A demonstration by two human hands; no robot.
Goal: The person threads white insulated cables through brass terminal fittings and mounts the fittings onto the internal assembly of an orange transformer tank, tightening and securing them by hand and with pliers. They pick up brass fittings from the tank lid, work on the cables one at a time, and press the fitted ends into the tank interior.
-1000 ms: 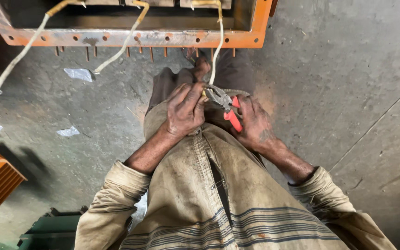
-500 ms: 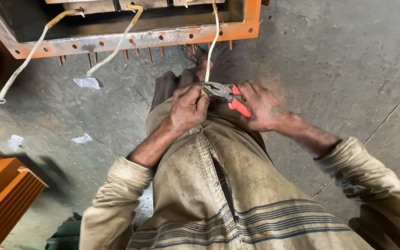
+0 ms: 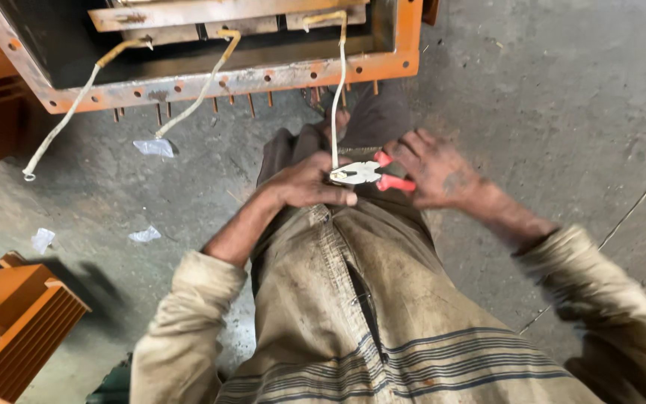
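Near the centre of the frame, red-handled pliers [image 3: 371,175] are held in the right hand [image 3: 435,173], whose fingers are wrapped round the handles. The metal nose is closed on the lower end of a white cable [image 3: 337,105], which hangs from the orange metal frame [image 3: 278,75] at the top. The left hand [image 3: 309,182] is curled shut just beside the nose, apparently pinching the cable's end. Two more cables [image 3: 188,105] dangle at upper left.
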